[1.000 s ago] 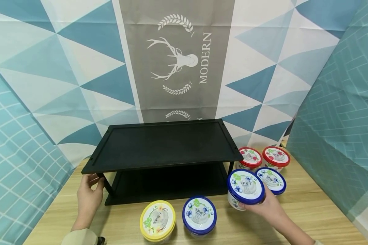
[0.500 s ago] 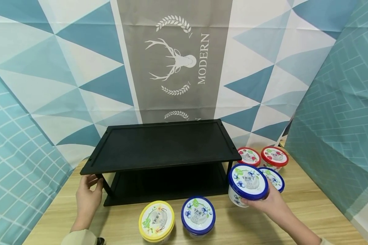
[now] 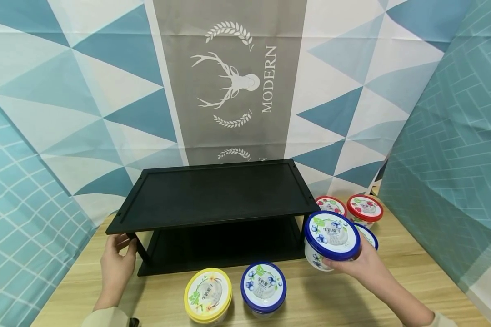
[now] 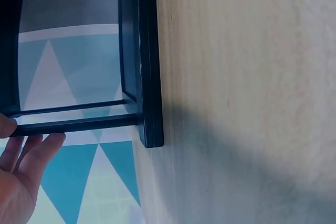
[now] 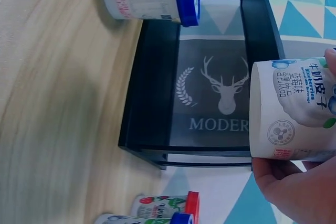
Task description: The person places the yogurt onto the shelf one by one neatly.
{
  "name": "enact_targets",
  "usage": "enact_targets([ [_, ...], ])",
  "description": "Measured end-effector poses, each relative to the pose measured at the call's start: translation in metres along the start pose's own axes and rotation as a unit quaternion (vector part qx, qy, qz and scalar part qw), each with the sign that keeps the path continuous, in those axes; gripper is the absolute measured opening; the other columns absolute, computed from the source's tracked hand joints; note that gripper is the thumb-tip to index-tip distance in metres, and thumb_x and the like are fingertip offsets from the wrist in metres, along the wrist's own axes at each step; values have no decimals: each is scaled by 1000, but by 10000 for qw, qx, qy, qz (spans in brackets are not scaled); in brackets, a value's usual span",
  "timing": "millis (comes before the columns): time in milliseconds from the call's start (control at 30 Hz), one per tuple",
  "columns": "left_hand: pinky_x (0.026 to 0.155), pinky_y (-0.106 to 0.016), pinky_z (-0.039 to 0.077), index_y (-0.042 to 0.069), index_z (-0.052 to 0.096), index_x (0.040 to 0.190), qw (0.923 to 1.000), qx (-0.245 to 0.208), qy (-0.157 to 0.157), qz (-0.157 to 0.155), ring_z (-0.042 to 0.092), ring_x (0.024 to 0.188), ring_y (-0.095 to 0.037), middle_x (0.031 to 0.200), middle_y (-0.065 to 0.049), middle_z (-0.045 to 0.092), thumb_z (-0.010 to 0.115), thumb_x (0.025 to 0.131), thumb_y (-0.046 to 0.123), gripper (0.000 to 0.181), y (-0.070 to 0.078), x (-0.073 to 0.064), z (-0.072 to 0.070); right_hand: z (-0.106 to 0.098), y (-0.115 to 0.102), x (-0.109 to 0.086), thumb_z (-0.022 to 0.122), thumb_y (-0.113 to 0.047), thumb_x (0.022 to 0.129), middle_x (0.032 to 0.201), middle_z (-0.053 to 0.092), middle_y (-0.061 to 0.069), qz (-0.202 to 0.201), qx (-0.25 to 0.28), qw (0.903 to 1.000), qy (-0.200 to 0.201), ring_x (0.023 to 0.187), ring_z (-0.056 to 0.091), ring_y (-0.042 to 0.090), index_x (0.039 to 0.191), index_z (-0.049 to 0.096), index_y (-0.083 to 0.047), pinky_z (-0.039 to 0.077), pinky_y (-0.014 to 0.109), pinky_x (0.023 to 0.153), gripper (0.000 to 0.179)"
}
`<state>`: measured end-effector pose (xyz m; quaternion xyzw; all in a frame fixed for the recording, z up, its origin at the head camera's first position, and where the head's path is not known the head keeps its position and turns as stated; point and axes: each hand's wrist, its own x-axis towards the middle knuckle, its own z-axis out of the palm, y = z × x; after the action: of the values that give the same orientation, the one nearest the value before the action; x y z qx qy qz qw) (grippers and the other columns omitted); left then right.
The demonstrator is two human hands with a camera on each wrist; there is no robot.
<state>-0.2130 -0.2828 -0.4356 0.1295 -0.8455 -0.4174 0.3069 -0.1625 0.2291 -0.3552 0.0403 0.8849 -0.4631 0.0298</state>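
A black two-tier shelf rack stands on the wooden table. My left hand is at its left front leg; in the left wrist view the thumb and fingers pinch that thin leg from opposite sides. My right hand grips a paper tub with a blue lid, held above the table by the rack's right front corner. The right wrist view shows its blueberry print and bare white base edge. Part of the right hand is hidden behind the tub.
A yellow-lidded tub and another blue-lidded tub stand before the rack. Two red-lidded tubs and a partly covered blue-lidded tub stand to its right. Patterned cloth hangs behind; a teal panel borders the right side.
My right hand has raised the blue-lidded tub and brought it slightly farther from me, covering more of the tub behind. My left hand stays on the rack's leg.
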Motion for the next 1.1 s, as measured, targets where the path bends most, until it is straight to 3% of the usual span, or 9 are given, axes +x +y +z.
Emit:
enact_targets([
  [567, 70, 0, 34, 7, 47, 128, 9999, 35, -52, -87, 37, 88, 19, 119, -15, 57, 50, 94, 10, 35, 0, -1, 0, -13, -13, -4, 77, -27, 77, 141, 35, 24, -358, 291, 9988, 176, 124, 41, 46, 146, 14, -5, 49, 53, 92, 96],
  [900, 69, 1, 32, 6, 47, 127, 10000, 75, -15, -41, 33, 85, 25, 118, -15, 57, 50, 93, 9, 34, -2, 0, 0, -23, -22, -5, 73, -26, 81, 138, 41, 24, -741, 200, 9965, 316, 122, 46, 42, 144, 19, -3, 49, 52, 92, 86],
  [967, 69, 1, 32, 7, 47, 127, 10000, 77, -21, -41, 33, 85, 25, 118, -15, 58, 51, 93, 9, 34, -2, 0, 0, -25, -24, -5, 73, -25, 81, 137, 43, 23, -814, 208, 9959, 348, 120, 49, 39, 144, 21, -4, 51, 50, 90, 84],
  [1100, 69, 1, 33, 7, 48, 126, 10000, 81, -9, -6, 34, 85, 24, 118, -17, 58, 51, 93, 8, 34, -2, 1, 1, -30, -29, -4, 73, -22, 81, 136, 45, 20, -1044, 220, 9935, 390, 115, 53, 22, 144, 23, -7, 53, 42, 88, 82],
])
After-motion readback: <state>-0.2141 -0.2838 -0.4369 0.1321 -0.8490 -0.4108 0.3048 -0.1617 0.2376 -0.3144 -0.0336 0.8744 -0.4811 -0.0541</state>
